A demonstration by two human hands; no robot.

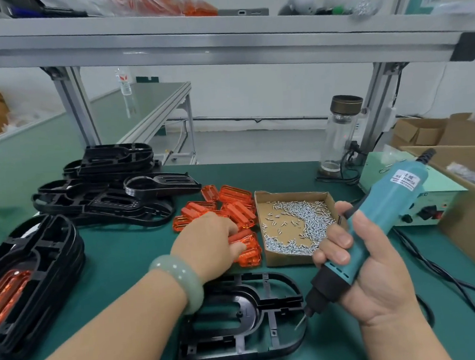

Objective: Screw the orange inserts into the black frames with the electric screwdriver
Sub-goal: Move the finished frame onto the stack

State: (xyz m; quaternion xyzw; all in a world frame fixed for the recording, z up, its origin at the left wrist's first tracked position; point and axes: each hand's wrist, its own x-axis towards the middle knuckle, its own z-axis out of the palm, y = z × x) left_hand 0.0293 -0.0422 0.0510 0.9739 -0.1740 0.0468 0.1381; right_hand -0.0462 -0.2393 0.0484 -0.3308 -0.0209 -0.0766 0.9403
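Note:
A black frame (258, 320) lies flat on the green mat in front of me, with no insert in it. My left hand (210, 244) reaches over it into the pile of orange inserts (233, 208) and curls its fingers round one orange insert (239, 238). My right hand (363, 272) grips the teal electric screwdriver (376, 220), tilted, its bit (300, 322) hanging just above the frame's right edge.
A cardboard tray of screws (294, 226) sits right of the inserts. Bare black frames (109, 190) are heaped at the back left; a stack of frames holding orange inserts (31, 281) stands at the left. A glass bottle (338, 135), a power box (420, 208) and cardboard boxes (472, 218) are at the right.

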